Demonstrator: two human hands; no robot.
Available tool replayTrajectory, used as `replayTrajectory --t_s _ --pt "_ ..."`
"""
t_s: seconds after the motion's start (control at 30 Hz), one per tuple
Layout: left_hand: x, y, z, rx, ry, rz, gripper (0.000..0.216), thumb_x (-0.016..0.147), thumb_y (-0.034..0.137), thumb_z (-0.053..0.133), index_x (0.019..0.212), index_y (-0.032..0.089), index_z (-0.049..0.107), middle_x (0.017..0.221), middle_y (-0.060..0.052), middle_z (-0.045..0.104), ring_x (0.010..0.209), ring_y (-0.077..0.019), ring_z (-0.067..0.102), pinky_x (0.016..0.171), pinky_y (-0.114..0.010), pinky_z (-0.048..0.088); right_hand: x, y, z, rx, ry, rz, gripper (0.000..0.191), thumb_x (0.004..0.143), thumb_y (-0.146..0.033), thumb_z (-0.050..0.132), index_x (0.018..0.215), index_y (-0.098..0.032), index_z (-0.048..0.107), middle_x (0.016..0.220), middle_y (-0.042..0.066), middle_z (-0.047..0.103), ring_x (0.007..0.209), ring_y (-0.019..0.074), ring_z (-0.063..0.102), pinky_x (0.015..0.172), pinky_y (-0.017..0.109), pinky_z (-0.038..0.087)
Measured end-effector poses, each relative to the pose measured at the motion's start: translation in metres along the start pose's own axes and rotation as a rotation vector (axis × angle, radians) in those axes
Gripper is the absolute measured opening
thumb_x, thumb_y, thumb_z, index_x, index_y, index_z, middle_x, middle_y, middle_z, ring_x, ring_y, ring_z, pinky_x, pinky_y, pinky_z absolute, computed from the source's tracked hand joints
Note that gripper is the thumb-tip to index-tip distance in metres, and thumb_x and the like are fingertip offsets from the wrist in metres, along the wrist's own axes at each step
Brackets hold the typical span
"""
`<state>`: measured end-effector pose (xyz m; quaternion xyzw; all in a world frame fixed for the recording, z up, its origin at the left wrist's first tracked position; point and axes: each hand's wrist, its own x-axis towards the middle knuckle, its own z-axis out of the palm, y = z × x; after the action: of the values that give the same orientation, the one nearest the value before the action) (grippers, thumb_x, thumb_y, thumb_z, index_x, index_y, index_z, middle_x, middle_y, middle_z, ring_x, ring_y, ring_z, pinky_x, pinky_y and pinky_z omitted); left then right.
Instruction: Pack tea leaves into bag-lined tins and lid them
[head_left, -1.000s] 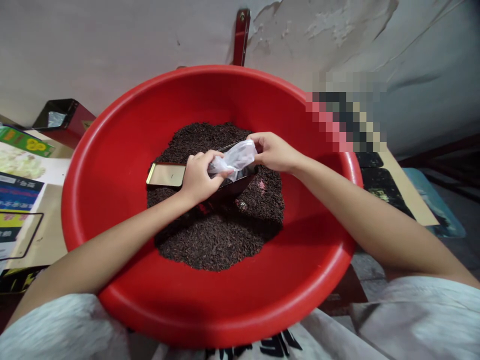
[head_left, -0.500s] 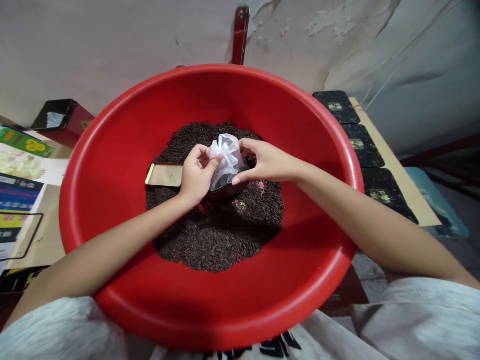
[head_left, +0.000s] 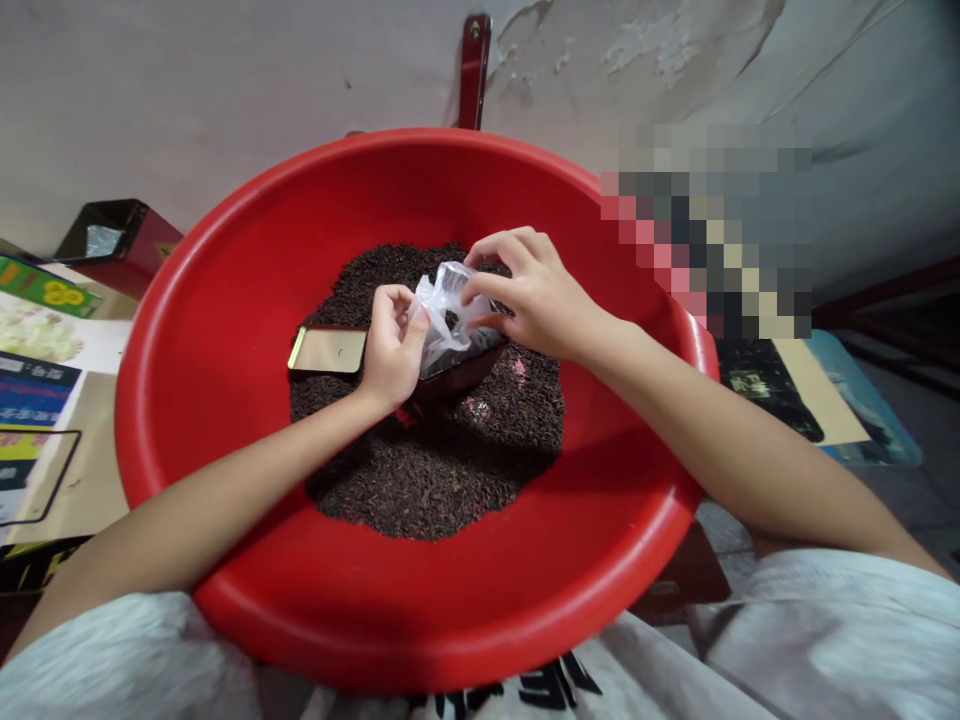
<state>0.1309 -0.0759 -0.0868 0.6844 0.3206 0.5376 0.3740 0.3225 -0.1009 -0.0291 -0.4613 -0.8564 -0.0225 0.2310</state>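
A thin clear plastic bag (head_left: pixel 442 310) stands up out of a dark tin box (head_left: pixel 459 375), its mouth partly spread. The box rests on a heap of dark loose tea leaves (head_left: pixel 427 490) inside a large red basin (head_left: pixel 600 520). My left hand (head_left: pixel 397 345) pinches the near left edge of the bag between thumb and fingers. At the right side of the bag's mouth, my right hand (head_left: pixel 521 290) has its fingers bent around the plastic. A gold tin lid (head_left: pixel 327 350) lies on the leaves left of my left hand.
Beyond the basin's left rim stand an open dark red box (head_left: pixel 124 245) and several printed packages (head_left: pixel 37 385). On the right a black tin panel (head_left: pixel 765 385) lies on a pale board (head_left: pixel 825 390); a blurred patch hides the area behind it. A wall rises behind.
The bag's gathered top has spread into a wider opening. My right hand has shifted up and over the bag's mouth, its fingers changing their hold. My left hand stays on the bag.
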Motion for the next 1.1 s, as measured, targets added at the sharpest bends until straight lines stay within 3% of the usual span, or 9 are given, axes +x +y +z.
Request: replayTrajectory --t_s 0.13,0.23,0.4,0.63,0.7,0.8,0.9,1.03,1.1 --pt "-0.001 -0.004 -0.005 0.126 -0.072 0.103 0.061 0.078 0.063 0.053 0.121 0.022 0.04 0.122 -0.01 0.048 0.112 -0.024 0.049 0.095 -0.037 0.04 0.002 -0.001 -0.001 -0.024 -0.005 0.036 0.019 0.087 -0.036 0.052 0.1 -0.025 0.061 0.118 0.008 0.049 0.112 0.0277 0.041 0.096 0.052 0.03" --pt "-0.001 -0.006 -0.008 0.202 -0.097 0.095 0.063 0.081 0.064 0.048 0.126 0.021 0.04 0.129 -0.012 0.046 0.12 -0.0269 0.045 0.102 -0.041 0.035 0.0 -0.003 -0.006 -0.053 -0.1 0.029 0.034 0.079 -0.039 0.061 0.11 -0.025 0.058 0.13 0.01 0.042 0.122 0.0335 0.035 0.099 0.056 0.026" --pt "0.003 -0.008 -0.008 0.186 -0.114 0.052 0.054 0.084 0.064 0.041 0.113 0.02 0.051 0.108 -0.01 0.059 0.106 -0.0243 0.055 0.095 -0.039 0.042 0.0 0.002 -0.013 -0.06 -0.102 0.029 0.016 0.083 -0.031 0.055 0.093 -0.022 0.064 0.127 0.009 0.047 0.12 0.0326 0.038 0.103 0.057 0.022" --pt "0.022 0.015 -0.019 0.058 -0.226 0.003 0.069 0.078 0.075 0.034 0.128 0.028 0.043 0.093 -0.006 0.057 0.085 -0.021 0.059 0.077 -0.035 0.049 0.002 0.015 -0.014 0.143 0.063 0.157 0.024 0.087 -0.039 0.049 0.085 -0.02 0.062 0.111 0.009 0.054 0.109 0.025 0.045 0.097 0.044 0.036" --pt "0.027 0.02 -0.025 0.099 -0.298 0.072 0.073 0.073 0.078 0.04 0.129 0.031 0.042 0.095 -0.005 0.055 0.087 -0.0214 0.057 0.077 -0.035 0.047 -0.001 0.02 -0.012 0.273 0.018 0.206 0.031 0.083 -0.041 0.057 0.105 -0.019 0.057 0.115 0.009 0.052 0.109 0.0237 0.048 0.096 0.043 0.039" --pt "0.037 0.021 -0.034 0.166 -0.227 0.225 0.068 0.074 0.077 0.039 0.122 0.029 0.046 0.09 -0.004 0.052 0.08 -0.0195 0.052 0.075 -0.035 0.044 -0.007 0.03 -0.01 0.446 -0.126 0.302 0.077 0.067 -0.044 0.072 0.13 -0.018 0.036 0.123 0.011 0.046 0.107 0.0239 0.053 0.089 0.039 0.046" --pt "0.053 0.023 -0.048 0.257 -0.13 0.142 0.04 0.081 0.061 0.045 0.085 0.022 0.054 0.068 -0.001 0.044 0.063 -0.0155 0.045 0.065 -0.032 0.042 -0.01 0.035 -0.012 0.5 -0.303 0.346 0.079 0.063 -0.043 0.074 0.128 -0.018 0.039 0.121 0.013 0.051 0.107 0.0254 0.055 0.089 0.038 0.048" --pt "0.069 0.044 -0.069 0.336 -0.506 -0.105 0.02 0.069 0.034 0.062 0.078 0.018 0.053 0.068 -0.001 0.051 0.06 -0.0136 0.048 0.057 -0.028 0.041 -0.008 0.028 -0.02 0.572 -0.346 0.374 0.062 0.065 -0.038 0.073 0.119 -0.02 0.049 0.118 0.01 0.057 0.108 0.0248 0.055 0.091 0.04 0.048" --pt "0.067 0.056 -0.075 0.406 -0.686 -0.114 0.047 0.058 0.028 0.073 0.099 0.018 0.055 0.078 -0.003 0.058 0.065 -0.0153 0.054 0.056 -0.026 0.043 -0.006 0.023 -0.019 0.604 -0.302 0.396 0.052 0.065 -0.033 0.074 0.112 -0.021 0.055 0.114 0.008 0.061 0.103 0.0235 0.057 0.089 0.04 0.049"
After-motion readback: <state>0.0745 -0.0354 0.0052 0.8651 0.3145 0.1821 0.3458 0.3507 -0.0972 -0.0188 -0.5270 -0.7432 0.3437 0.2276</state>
